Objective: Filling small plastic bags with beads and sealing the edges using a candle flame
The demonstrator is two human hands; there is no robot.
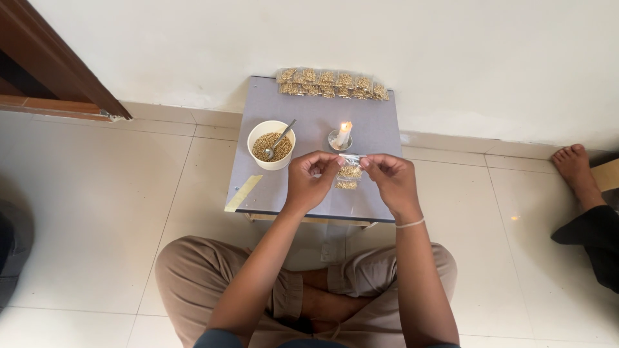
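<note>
2 hands hold 1 small clear pouch of seeds over a low grey table.

Head view: the left hand and the right hand each pinch a top corner of the pouch with closed fingertips, just in front of a lit candle. A white bowl of seeds with a spoon stands on the table at the left, filled pouches lie in a row by the wall, and another person's bare foot rests at the right.

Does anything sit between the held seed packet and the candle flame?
Nothing visible does. Both hands, left hand and right hand, hold the small clear packet just in front of the lit candle, with bare grey table between.
</note>
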